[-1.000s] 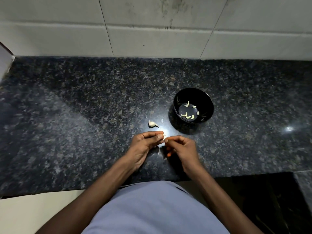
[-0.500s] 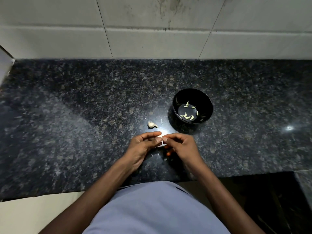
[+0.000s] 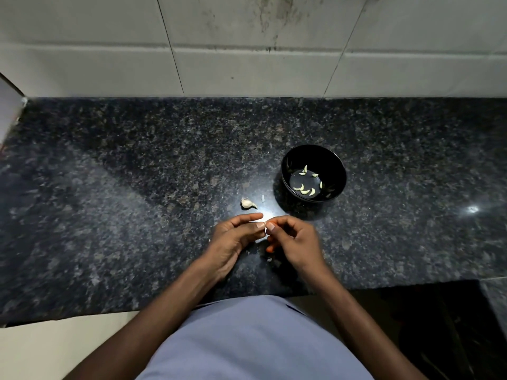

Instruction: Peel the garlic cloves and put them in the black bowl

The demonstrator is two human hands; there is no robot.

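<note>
- Head view: left hand [image 3: 233,239] and right hand [image 3: 295,242] are pinching one garlic clove [image 3: 265,229] together
- Clove is risking slipping onto bench [image 3: 137,215], missing black bowl [image 3: 340,171]

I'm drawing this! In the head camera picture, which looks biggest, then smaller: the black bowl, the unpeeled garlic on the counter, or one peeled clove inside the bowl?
1. black bowl
2. unpeeled garlic
3. peeled clove, clearly the smallest

We see a polished, speckled dark granite counter [image 3: 109,215] catching glare near its middle. The round black bowl [image 3: 337,171] looks glossy and smooth, perhaps plastic. The pale wall tiles [image 3: 247,72] beyond the counter's far edge appear matt, stained. A paper-skinned garlic clove [image 3: 248,203] looks dry.
</note>
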